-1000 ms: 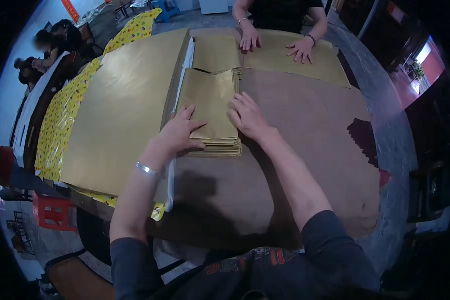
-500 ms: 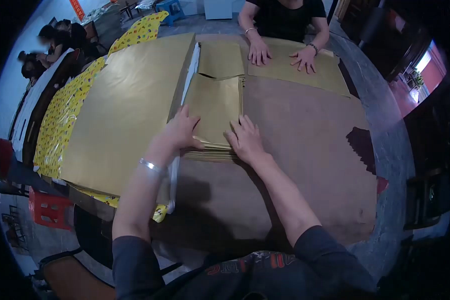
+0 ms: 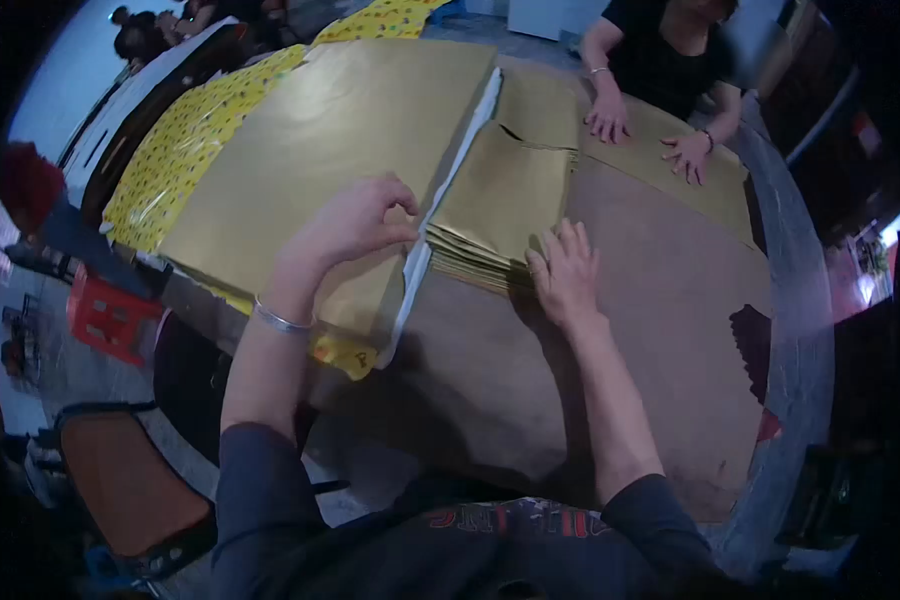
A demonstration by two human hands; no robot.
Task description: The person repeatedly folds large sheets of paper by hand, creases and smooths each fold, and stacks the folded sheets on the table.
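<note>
A stack of folded gold-brown paper (image 3: 505, 190) lies on the brown table covering (image 3: 660, 330), its layered edges facing me. My left hand (image 3: 375, 220) is above the large gold sheets at the left, its fingers curved and the thumb apart from them, beside the stack's near left corner; nothing shows in it. At the near right corner, my right hand (image 3: 568, 270) rests against the stack's edge with the thumb apart from the fingers. A white strip (image 3: 460, 150) runs between the stack and the large gold sheets (image 3: 320, 150).
Across the table a co-worker rests both hands on another gold sheet (image 3: 660, 150). Yellow patterned cloth (image 3: 185, 150) hangs at the left. A red stool (image 3: 110, 315) and a brown chair (image 3: 130, 480) stand at lower left. Other people sit at the back left.
The view has turned, so the table appears shifted right. My left hand has come off the stack and lifted to its left. My right hand stays at the stack's right edge.
</note>
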